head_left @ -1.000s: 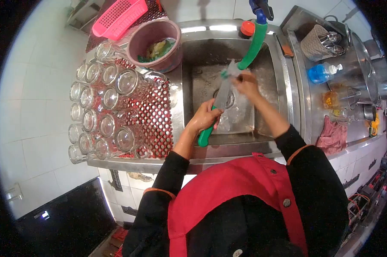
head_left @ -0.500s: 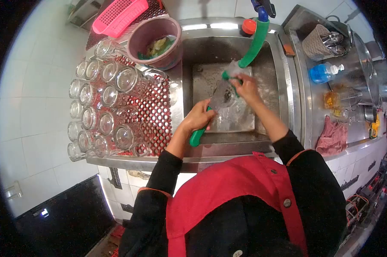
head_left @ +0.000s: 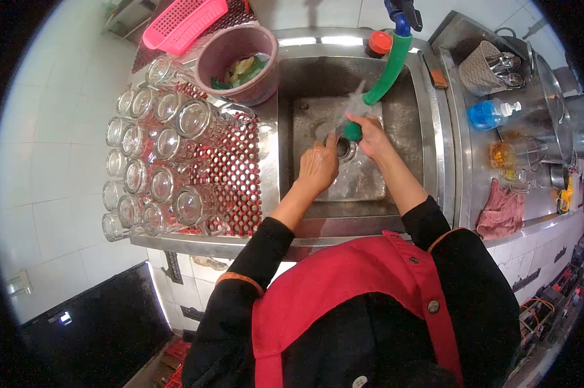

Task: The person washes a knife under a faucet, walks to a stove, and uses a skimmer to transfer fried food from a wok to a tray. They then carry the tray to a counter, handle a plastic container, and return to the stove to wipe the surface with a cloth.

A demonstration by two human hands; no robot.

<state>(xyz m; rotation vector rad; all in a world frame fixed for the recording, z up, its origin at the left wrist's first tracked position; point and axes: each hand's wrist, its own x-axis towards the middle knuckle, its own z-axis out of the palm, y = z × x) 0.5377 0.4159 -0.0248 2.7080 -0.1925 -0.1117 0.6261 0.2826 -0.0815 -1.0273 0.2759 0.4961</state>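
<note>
Over the sink (head_left: 285,84), my right hand (head_left: 371,134) is closed on a green-handled tool (head_left: 352,131). Its far end is lost in the splashing water under a green hose (head_left: 389,71). My left hand (head_left: 319,163) is close beside it, back of the hand up and index finger pointing toward the green handle. Its other fingers look curled together, and whatever they may grip is hidden. Below both hands lies the round drain (head_left: 345,150).
Several glass mugs (head_left: 162,145) stand upside down on a red perforated mat (head_left: 240,174) to the left. Behind them are a plastic bucket (head_left: 269,74) and pink basket (head_left: 185,26). At right are a cutlery basket (head_left: 476,61), blue soap bottle (head_left: 489,113) and pink cloth (head_left: 501,210).
The long green handle under my left hand is out of sight there. My left hand has moved up and right, toward my right hand. A green handle end now shows in my right hand.
</note>
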